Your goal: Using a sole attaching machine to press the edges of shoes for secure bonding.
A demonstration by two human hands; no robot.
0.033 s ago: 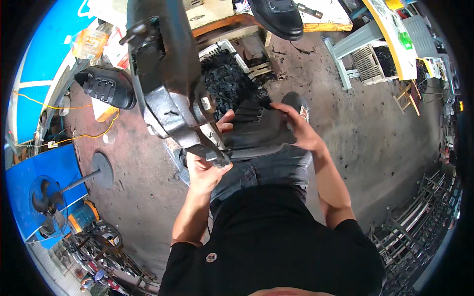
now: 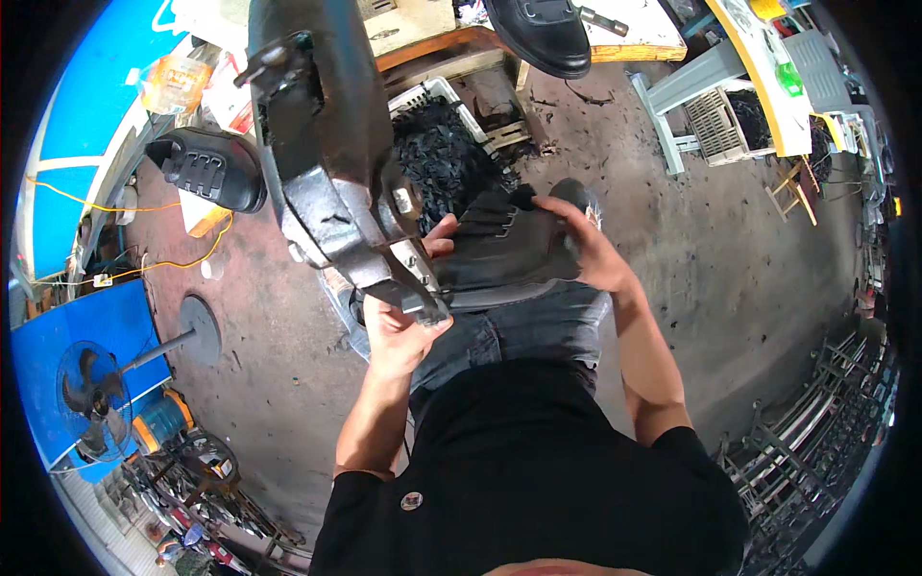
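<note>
A black shoe (image 2: 504,252) with lacing rows lies sideways above my lap, close beside the head of a dark metal machine (image 2: 336,206). My left hand (image 2: 403,331) is closed round the shoe's left end. The machine head covers part of that hand and of that end. At the shoe's right end, by the opening, my right hand (image 2: 594,252) grips it with fingers bent over the upper edge. Some of its fingertips are hidden against the dark material.
Beyond the shoe stands a white crate (image 2: 451,99) heaped with black scraps (image 2: 437,149). Other black shoes rest at the left (image 2: 206,171) and on the bench (image 2: 543,36). A fan (image 2: 93,389) stands lower left, metal racks (image 2: 816,442) lower right. A yellow cord (image 2: 106,206) runs at left.
My right fingers have shifted very slightly to the right along the shoe's opening. My left hand and the machine look the same.
</note>
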